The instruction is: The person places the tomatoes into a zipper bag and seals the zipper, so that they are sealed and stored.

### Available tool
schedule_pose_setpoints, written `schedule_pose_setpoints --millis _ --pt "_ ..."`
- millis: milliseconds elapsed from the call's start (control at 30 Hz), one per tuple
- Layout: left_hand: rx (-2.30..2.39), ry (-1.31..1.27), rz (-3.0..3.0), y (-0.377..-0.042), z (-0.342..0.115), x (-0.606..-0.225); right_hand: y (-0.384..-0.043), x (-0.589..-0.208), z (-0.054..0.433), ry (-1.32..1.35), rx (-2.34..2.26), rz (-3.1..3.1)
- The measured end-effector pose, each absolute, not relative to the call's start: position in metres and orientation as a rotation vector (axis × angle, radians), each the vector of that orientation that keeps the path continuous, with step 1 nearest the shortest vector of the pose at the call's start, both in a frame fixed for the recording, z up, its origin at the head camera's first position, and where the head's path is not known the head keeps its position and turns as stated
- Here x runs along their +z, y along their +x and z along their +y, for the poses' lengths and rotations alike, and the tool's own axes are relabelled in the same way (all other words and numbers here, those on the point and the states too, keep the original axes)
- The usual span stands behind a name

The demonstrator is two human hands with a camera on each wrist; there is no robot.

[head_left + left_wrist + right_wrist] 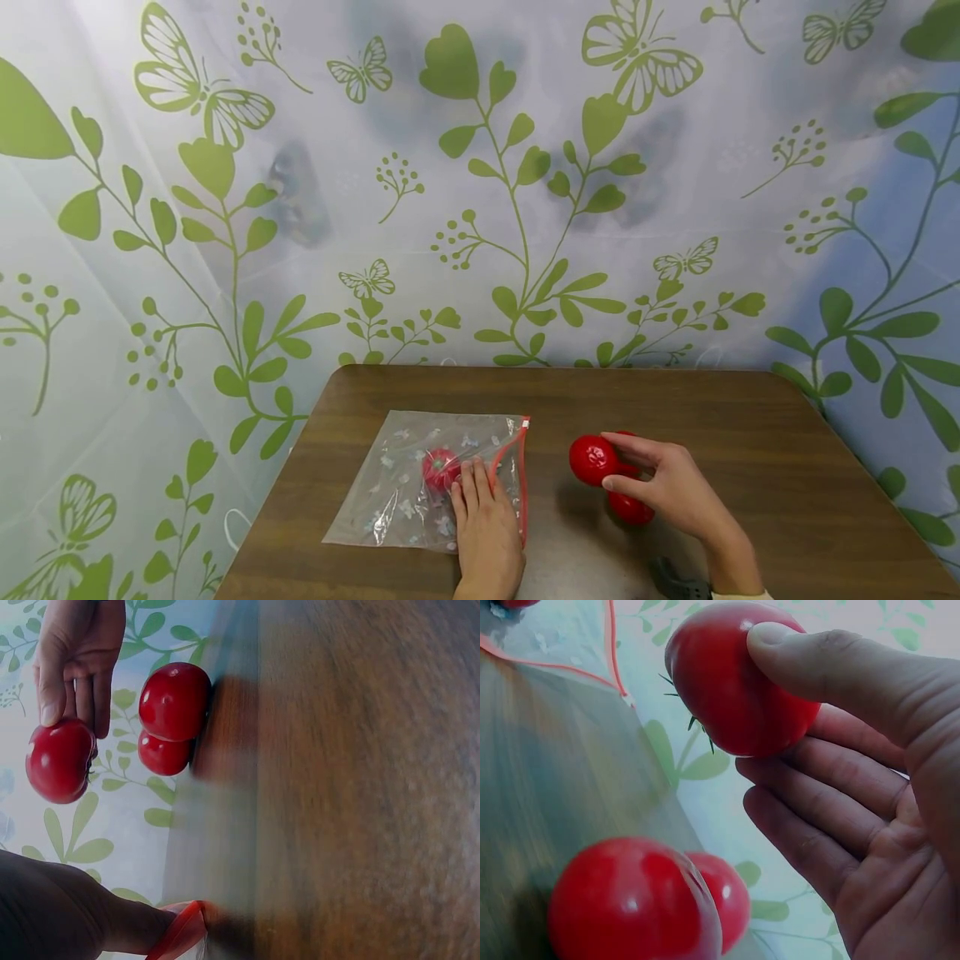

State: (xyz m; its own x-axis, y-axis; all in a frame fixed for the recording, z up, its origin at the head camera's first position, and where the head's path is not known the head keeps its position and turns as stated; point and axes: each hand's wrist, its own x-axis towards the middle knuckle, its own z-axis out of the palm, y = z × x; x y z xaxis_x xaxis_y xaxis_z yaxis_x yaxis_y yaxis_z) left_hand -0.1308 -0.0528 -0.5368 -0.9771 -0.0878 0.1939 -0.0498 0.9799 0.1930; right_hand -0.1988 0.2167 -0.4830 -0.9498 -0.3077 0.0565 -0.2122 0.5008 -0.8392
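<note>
My right hand pinches a shiny red tomato between thumb and fingertips, raised over the table, its green stem end showing in the right wrist view. Two more red tomatoes sit close together on the table below that hand, partly hidden by it in the head view. A clear zip bag with a red zip edge lies flat to the left, one tomato inside. My left hand lies over the bag beside that tomato and holds its drawn-back upper edge, the thumb at the parted mouth.
The brown wooden table has its far edge against a pale curtain printed with green leaves and butterflies. A dark strap shows by my right wrist.
</note>
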Motion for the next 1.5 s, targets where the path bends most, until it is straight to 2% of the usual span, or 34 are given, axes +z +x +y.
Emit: schedule_pose_setpoints --millis 800,1500 --pt "-0.235 0.096 -2.920 -0.133 -0.052 -0.536 -0.218 -0.496 0.176 -0.679 -1.482 2.592" --pt "-0.259 0.112 -2.971 -0.133 -0.051 -0.534 -0.229 -0.532 0.138 -0.647 -1.473 2.470"
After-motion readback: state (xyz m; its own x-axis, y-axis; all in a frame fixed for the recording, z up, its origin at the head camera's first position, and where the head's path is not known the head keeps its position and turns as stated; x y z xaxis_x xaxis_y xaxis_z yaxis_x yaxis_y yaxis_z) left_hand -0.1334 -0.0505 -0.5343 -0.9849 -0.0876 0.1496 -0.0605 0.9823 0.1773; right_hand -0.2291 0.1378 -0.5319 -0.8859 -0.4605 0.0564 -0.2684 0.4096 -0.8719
